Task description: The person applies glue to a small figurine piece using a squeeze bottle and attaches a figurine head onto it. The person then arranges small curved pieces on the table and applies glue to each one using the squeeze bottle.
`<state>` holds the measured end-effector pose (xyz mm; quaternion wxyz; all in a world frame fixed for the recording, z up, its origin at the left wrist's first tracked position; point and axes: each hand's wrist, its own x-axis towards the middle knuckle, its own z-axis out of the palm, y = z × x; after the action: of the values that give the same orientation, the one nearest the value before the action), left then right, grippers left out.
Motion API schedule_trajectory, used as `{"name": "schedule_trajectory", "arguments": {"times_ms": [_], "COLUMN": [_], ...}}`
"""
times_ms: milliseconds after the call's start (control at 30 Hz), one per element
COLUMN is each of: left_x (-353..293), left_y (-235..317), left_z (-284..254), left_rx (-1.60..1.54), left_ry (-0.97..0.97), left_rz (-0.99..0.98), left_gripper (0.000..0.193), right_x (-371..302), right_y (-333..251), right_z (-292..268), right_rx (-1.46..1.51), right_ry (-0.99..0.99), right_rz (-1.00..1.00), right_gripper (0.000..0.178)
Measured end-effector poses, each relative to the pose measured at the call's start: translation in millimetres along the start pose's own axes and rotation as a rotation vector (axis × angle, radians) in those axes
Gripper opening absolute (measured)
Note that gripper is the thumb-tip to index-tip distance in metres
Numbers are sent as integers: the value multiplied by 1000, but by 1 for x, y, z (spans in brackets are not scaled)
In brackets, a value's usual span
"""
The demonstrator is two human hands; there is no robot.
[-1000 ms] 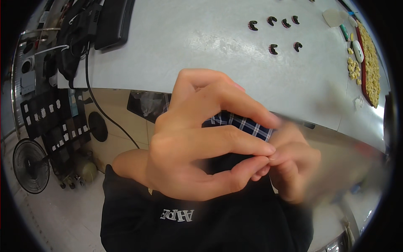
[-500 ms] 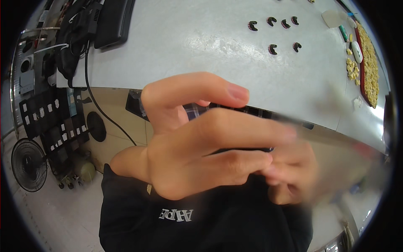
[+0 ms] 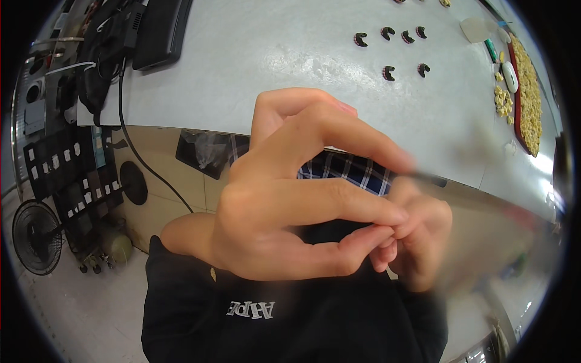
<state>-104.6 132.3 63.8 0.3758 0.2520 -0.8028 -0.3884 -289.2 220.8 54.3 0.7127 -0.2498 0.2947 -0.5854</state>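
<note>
Both of my hands meet in front of my black top, above the lap and short of the table's front edge. My left hand (image 3: 284,199) reaches across from the left with fingers bent, its fingertips pressed against the fingers of the other hand. My right hand (image 3: 420,236) is curled, with its thumb and fingers drawn together at that same spot; its outer side is blurred. Anything pinched between the fingertips is hidden or too small to make out. Beyond them, several small dark horseshoe-shaped pieces with pinkish edges (image 3: 388,74) lie on the pale table (image 3: 290,72).
At right, a red-rimmed tray (image 3: 518,124) holds many yellowish pieces, beside a small loose pile (image 3: 503,101) and a white oval object (image 3: 511,77). A black flat device (image 3: 163,36) lies at the far left; a cable (image 3: 142,158) hangs near it. A fan (image 3: 37,236) stands left.
My left hand's index finger has folded back, and its other fingers have shifted to meet my right hand's fingertips more closely. The view has shifted slightly; the table pieces stay put.
</note>
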Motion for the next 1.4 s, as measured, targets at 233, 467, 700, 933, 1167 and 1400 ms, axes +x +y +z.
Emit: {"name": "schedule_trajectory", "arguments": {"times_ms": [233,467,700,933,1167,1400], "left_x": [-2,0,6,30,41,43], "left_y": [-4,-10,-20,-45,-49,-54], "left_z": [-3,-3,2,20,50,53], "left_rx": [-30,-169,450,417,448,431], "left_ry": [-30,-92,-43,99,162,163], "left_rz": [15,34,3,-10,-99,-82], "left_gripper": [30,7,19,36,39,38], "right_x": [2,-1,18,21,44,57], "right_y": [2,8,-14,-61,-85,-90], "right_z": [2,-11,-32,-106,-136,-149], "right_rx": [84,80,-895,-1347,-1709,-1602], "right_ry": [11,26,435,725,956,1119], "right_rz": [63,-53,-658,-551,-754,-564], "right_gripper": [18,18,14,13,20,23]}}
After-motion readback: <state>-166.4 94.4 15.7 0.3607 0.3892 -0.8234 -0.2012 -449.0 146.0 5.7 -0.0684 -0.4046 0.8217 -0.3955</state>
